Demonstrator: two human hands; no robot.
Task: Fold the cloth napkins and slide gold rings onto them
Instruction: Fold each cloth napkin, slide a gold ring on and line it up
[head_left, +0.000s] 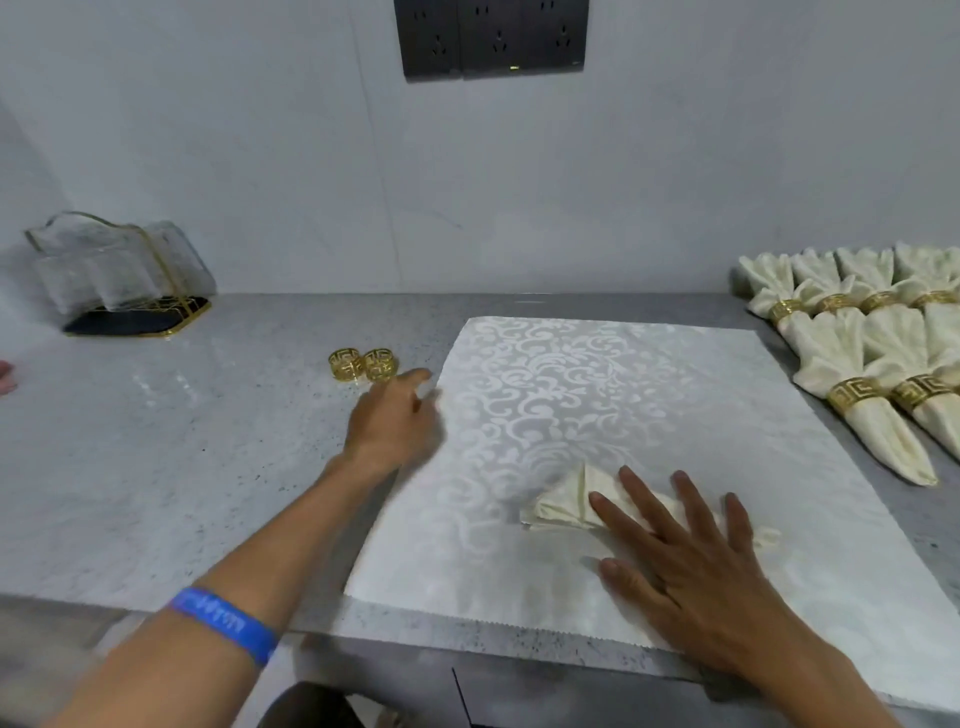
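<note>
A folded cream napkin (563, 503) lies on a white patterned cloth mat (597, 384) spread on the counter. My right hand (691, 561) presses flat on the napkin with fingers spread, hiding its right part. Two gold rings (362, 364) stand side by side on the grey counter, left of the mat. My left hand (395, 421) reaches out just below and right of the rings, fingers extended, blurred, holding nothing. It does not touch the rings.
Several folded napkins with gold rings (872, 353) lie in rows at the right. A glass and gold holder (122, 275) stands at the back left. A dark socket panel (491, 36) is on the wall. The counter's front edge (156, 608) runs near me.
</note>
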